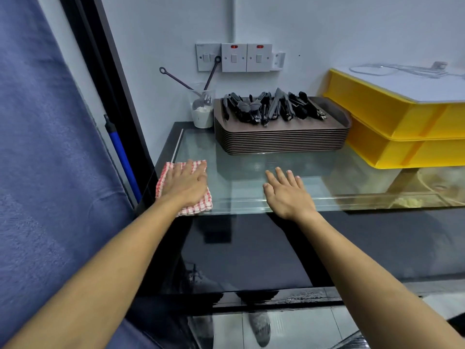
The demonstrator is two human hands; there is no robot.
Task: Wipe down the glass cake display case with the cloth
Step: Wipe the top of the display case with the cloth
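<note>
The glass cake display case (241,180) has a flat glass top and a dark front pane below it. A red-and-white checked cloth (201,205) lies on the top's near left corner. My left hand (185,183) presses flat on the cloth with straight fingers. My right hand (286,191) rests flat on the bare glass near the front edge, about a hand's width right of the cloth, holding nothing.
A stack of brown trays (281,139) bearing several black tongs (274,107) stands at the back of the top. Yellow crates (392,132) fill the right side. A plastic cup with utensils (202,109) stands back left. A blue curtain (45,159) hangs on the left.
</note>
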